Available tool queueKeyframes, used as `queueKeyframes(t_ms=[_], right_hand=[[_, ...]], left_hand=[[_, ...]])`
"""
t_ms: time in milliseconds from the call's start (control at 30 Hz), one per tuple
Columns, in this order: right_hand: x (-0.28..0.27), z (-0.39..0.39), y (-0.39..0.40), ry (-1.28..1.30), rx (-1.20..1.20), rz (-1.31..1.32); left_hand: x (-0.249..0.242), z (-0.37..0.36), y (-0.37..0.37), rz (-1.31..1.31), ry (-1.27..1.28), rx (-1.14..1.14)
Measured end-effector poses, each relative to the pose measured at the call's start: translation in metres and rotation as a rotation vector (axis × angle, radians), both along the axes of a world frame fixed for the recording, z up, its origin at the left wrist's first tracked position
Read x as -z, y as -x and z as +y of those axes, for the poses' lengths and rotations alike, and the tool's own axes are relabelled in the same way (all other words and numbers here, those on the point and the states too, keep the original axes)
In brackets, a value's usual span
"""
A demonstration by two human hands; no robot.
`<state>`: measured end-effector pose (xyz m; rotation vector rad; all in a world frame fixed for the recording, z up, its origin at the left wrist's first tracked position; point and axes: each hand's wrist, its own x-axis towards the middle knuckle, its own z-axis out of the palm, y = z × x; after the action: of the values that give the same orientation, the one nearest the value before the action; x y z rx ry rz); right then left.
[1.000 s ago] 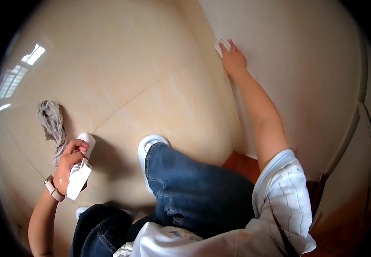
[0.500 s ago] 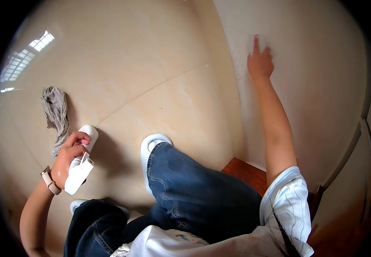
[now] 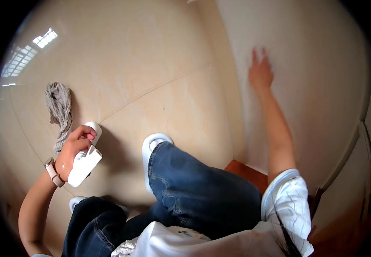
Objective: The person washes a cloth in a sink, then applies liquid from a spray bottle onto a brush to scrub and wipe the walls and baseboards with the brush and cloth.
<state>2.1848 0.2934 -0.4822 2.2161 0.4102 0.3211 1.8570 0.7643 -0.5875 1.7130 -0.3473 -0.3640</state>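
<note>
My left hand (image 3: 75, 150), with a watch on its wrist, is wrapped round a white spray bottle (image 3: 85, 167) above the floor. The bottle's nozzle head is nearest my body. Beyond it lies a crumpled grey-brown cloth (image 3: 59, 105) on the tiles, its lower end beside my left hand. My right hand (image 3: 261, 73) is stretched out over the pale wall (image 3: 314, 85), fingers apart and slightly blurred, with nothing visible in it. Whether its fingertips touch the wall is hard to tell.
Beige floor tiles (image 3: 130, 55) meet the wall along a skirting strip (image 3: 226, 85). A reddish-brown wooden piece (image 3: 247, 174) stands by my knee. My feet wear white shoes (image 3: 149, 160). Window light reflects at the upper left, and a dark curved edge runs down the right side.
My right hand has moved slightly down along the wall, its fingers spread differently. My left hand and the bottle have shifted a little up and to the right. The view has shifted slightly.
</note>
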Motion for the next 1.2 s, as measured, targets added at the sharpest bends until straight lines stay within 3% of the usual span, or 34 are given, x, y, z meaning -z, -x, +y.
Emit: queueKeyframes(t_ms=[67, 167, 233, 267, 367, 433, 467, 567, 667, 767, 800, 867, 967, 1033, 1100, 1133, 1200], right_hand=[[0.01, -0.015, 0.012, 0.118, -0.04, 0.021], [0.025, 0.003, 0.014, 0.077, 0.124, 0.167], [-0.01, 0.044, 0.003, -0.152, 0.28, -0.01], [-0.009, 0.032, 0.005, -0.143, 0.301, -0.004], [0.011, -0.009, 0.027, -0.03, 0.127, 0.096], [0.043, -0.021, 0.042, 0.078, 0.34, 0.345], [0.053, -0.027, 0.038, 0.051, 0.178, 0.225], [0.01, 0.015, 0.014, -0.081, 0.174, 0.041], [-0.008, 0.014, 0.017, -0.12, 0.212, 0.061], [0.048, -0.051, 0.033, 0.024, 0.033, 0.176], [0.049, -0.042, 0.027, 0.02, 0.018, 0.172], [0.042, -0.013, 0.023, -0.031, 0.202, 0.222], [0.001, 0.024, 0.008, -0.204, 0.257, 0.147], [0.028, 0.001, 0.015, -0.177, 0.154, 0.138], [0.056, -0.005, 0.032, -0.133, 0.184, 0.314], [0.06, 0.005, 0.029, -0.136, 0.352, 0.349], [0.071, 0.012, 0.009, -0.178, 0.312, 0.329]], left_hand=[[0.002, 0.001, 0.003, -0.016, 0.015, -0.015], [0.004, -0.002, 0.004, 0.04, 0.002, -0.027], [0.001, -0.003, 0.003, 0.081, 0.013, -0.02], [-0.003, -0.003, 0.0, 0.079, -0.001, -0.003], [-0.001, -0.003, 0.001, 0.055, -0.039, 0.021], [-0.001, -0.003, 0.001, 0.144, 0.029, -0.01], [-0.004, -0.004, 0.0, 0.152, 0.007, -0.015], [-0.001, -0.004, 0.0, 0.146, -0.009, 0.012], [-0.001, -0.005, 0.0, 0.146, 0.002, 0.02], [-0.002, -0.002, -0.001, 0.164, 0.016, -0.018], [-0.002, -0.002, -0.001, 0.149, -0.004, -0.008], [-0.002, -0.003, 0.0, 0.143, -0.025, 0.006], [-0.005, -0.004, 0.0, 0.143, -0.031, 0.017], [-0.007, -0.002, -0.003, 0.105, -0.04, 0.048], [-0.003, 0.0, 0.001, 0.089, -0.053, 0.007], [-0.001, 0.0, 0.002, 0.098, -0.035, -0.001], [0.004, 0.001, 0.004, 0.104, -0.024, 0.0]])
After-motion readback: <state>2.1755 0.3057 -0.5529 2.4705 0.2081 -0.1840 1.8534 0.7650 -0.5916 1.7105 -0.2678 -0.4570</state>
